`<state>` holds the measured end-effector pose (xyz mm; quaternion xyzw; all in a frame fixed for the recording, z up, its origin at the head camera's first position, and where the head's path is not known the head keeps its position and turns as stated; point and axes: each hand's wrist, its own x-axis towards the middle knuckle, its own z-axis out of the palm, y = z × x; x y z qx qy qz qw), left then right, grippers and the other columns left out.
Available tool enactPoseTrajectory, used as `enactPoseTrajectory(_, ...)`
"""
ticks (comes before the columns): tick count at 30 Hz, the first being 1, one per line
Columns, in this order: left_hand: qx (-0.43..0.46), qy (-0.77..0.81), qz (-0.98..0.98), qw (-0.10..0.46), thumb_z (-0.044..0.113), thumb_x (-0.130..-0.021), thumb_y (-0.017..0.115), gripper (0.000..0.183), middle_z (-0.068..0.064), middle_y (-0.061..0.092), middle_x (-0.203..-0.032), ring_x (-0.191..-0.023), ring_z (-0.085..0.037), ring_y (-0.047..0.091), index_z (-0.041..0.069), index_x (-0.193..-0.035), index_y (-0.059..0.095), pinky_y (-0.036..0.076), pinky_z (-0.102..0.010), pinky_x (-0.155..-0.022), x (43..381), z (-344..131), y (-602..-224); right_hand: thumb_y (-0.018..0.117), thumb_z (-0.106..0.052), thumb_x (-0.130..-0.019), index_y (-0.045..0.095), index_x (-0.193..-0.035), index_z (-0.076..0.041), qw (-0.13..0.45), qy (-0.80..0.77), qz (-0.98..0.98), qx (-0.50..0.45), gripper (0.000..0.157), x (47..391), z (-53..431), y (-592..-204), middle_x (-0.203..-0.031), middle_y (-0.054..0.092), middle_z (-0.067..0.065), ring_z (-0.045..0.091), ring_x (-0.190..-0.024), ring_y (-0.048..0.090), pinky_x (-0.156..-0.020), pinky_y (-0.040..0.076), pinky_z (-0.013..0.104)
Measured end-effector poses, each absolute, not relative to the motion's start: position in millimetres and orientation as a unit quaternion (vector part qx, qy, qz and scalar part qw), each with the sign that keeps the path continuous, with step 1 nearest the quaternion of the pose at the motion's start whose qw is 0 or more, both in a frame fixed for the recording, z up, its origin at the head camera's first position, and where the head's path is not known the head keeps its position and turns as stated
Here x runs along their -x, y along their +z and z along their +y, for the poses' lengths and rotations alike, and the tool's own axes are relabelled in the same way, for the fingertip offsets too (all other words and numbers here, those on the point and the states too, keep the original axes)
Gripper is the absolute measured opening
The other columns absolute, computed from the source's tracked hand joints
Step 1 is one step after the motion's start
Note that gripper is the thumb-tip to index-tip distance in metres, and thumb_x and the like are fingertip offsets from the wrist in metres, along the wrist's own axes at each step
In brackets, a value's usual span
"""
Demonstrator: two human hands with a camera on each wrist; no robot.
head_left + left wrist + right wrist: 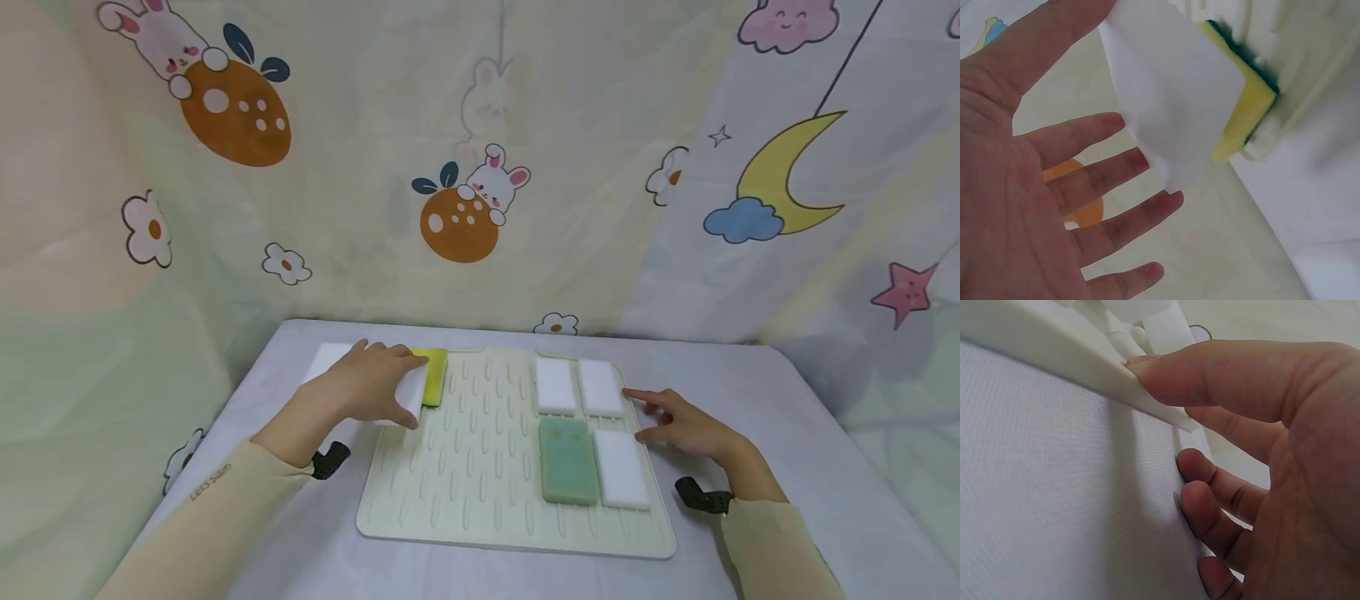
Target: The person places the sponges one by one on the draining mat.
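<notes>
My left hand (375, 382) holds a white sponge block (1172, 87) between thumb and fingers, tilted over the mat's far left corner. Close beside it lies a yellow sponge (433, 375) with a dark green scouring layer. The cream drying mat (480, 467) has raised oval ridges. On its right side are three white sponge blocks (555, 385) and a pale green sponge (567, 460). My right hand (686, 425) rests at the mat's right edge, its thumb touching the rim (1079, 369) and its other fingers loosely bent.
A white flat thing (324, 358) lies on the table behind my left wrist, partly hidden. White cloth (300, 533) covers the table. A printed curtain (360, 167) hangs behind it and along both sides.
</notes>
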<state>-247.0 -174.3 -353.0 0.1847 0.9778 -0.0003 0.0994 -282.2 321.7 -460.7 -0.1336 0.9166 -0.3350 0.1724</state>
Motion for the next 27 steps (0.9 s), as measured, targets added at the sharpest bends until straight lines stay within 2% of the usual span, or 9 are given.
enactPoseTrajectory(13, -0.218, 0.004, 0.971, 0.097, 0.061, -0.08, 0.082, 0.093, -0.004, 0.05, -0.157, -0.144, -0.038, 0.046, 0.022, -0.157, 0.047, 0.024, -0.065, -0.126, 278, -132, -357, 0.082, -0.033, -0.088, 0.044, -0.159, -0.02, 0.169, -0.326, 0.92, 0.137, 0.081, 279, 320, -458, -0.13, 0.047, 0.018, 0.027, -0.105, 0.043, -0.083, 0.04, 0.034)
enactPoseTrajectory(27, -0.23, 0.018, 0.968, 0.094, 0.062, -0.08, 0.083, 0.088, -0.001, 0.053, -0.154, -0.139, -0.037, 0.05, 0.024, -0.154, 0.052, 0.023, -0.066, -0.126, 304, -102, -377, 0.082, -0.031, -0.088, 0.043, -0.159, -0.02, 0.166, -0.33, 0.918, 0.144, 0.081, 281, 320, -459, -0.13, 0.045, 0.02, 0.026, -0.101, 0.041, -0.082, 0.039, 0.034)
